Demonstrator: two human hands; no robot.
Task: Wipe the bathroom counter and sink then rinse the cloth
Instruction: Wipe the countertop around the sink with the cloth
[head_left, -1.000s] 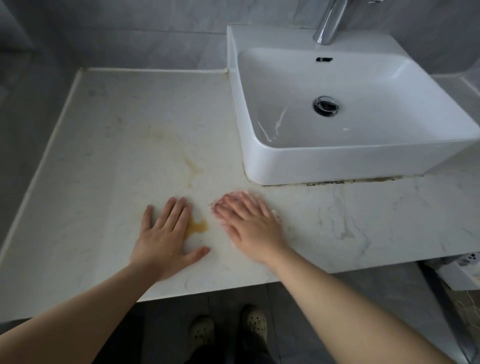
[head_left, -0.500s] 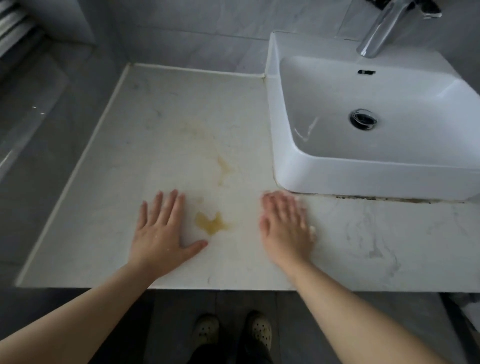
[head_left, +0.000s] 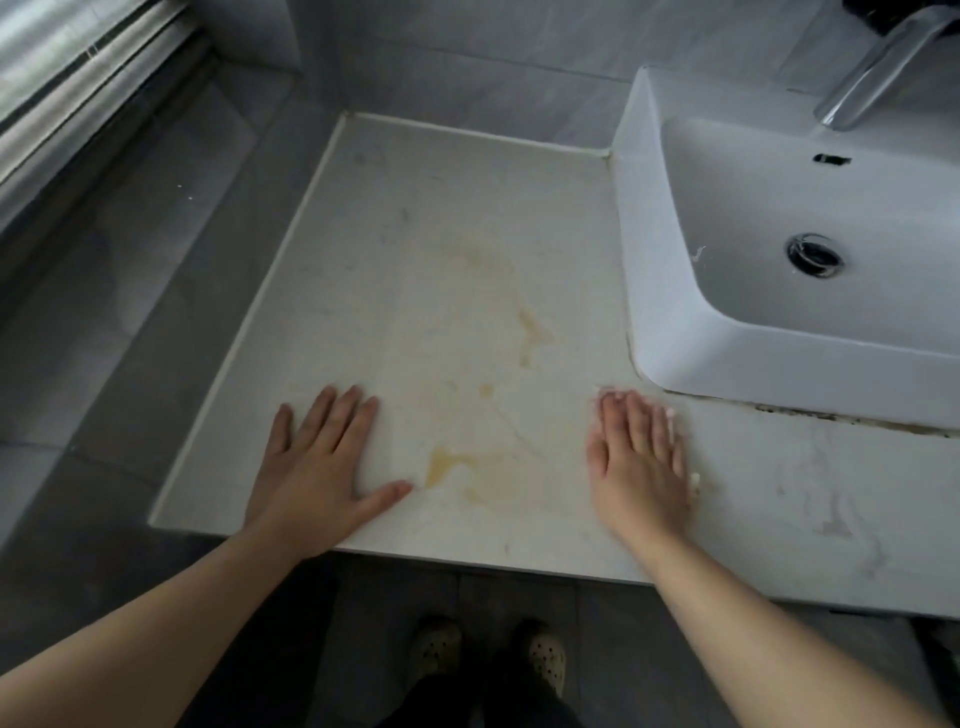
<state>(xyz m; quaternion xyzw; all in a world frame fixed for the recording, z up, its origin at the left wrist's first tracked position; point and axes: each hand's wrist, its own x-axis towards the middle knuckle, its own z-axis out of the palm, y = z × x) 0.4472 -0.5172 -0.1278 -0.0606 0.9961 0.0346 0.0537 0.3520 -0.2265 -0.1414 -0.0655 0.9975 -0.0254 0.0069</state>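
My right hand (head_left: 636, 462) lies flat on the pale marble counter (head_left: 441, 234), just in front of the sink's near left corner. It presses down a small white cloth (head_left: 694, 480); only slivers of the cloth show at the fingertips and the hand's right side. My left hand (head_left: 322, 462) rests palm down near the counter's front left, fingers spread, holding nothing. Between the hands a yellow stain (head_left: 457, 462) is smeared on the surface, with a fainter trail running toward the back. The white vessel sink (head_left: 670, 312) stands at the right.
A chrome faucet (head_left: 872, 78) hangs over the basin, and the drain (head_left: 814, 254) sits in its floor. Dark grime lines the sink's base (head_left: 831, 415). Grey tiled walls bound the counter at the left and back. My feet in clogs (head_left: 488, 654) stand below the front edge.
My right hand slid right across the counter, off the yellow spot toward the sink. The spot now looks wider and paler. My left hand stayed put and the view swung left.
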